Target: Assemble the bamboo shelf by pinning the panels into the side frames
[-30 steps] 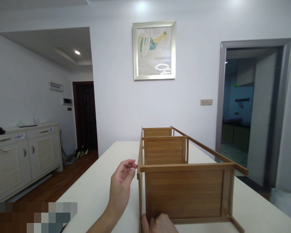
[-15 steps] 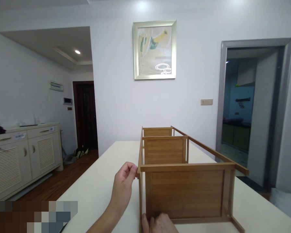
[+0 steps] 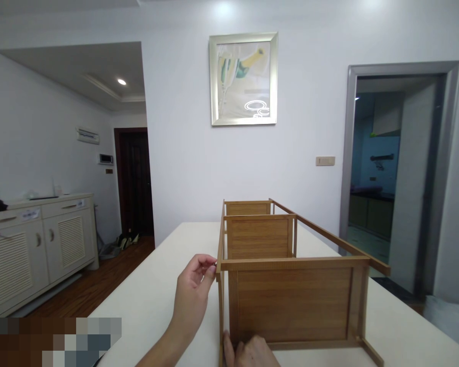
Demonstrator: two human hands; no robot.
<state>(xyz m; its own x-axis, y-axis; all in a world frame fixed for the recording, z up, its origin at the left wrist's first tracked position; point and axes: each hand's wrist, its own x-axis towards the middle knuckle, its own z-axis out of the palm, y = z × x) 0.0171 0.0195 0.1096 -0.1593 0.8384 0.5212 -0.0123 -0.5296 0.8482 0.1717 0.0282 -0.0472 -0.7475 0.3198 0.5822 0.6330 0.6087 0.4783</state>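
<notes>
Wooden shelf frame (image 3: 290, 285) lies lengthwise away; left hand (image 3: 193, 293) pinches its corner, right hand (image 3: 252, 351) grips its base.

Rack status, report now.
Left hand pinching at rack top corner. Right hand gripping bottom rail. Rack lies on table.

1. The left hand (image 3: 191, 293) is bare: no glove, no ring on the fingers that show.
2. Its wrist and forearm, running down from the hand to the bottom edge of the view, are bare too; no sleeve, watch or band reaches into sight.
3. Its fingernails look short and plain, though they are small in the view.
4. The right hand (image 3: 252, 352) is also bare; only its knuckles and thumb show above the bottom edge, its wrist cut off below.
</notes>
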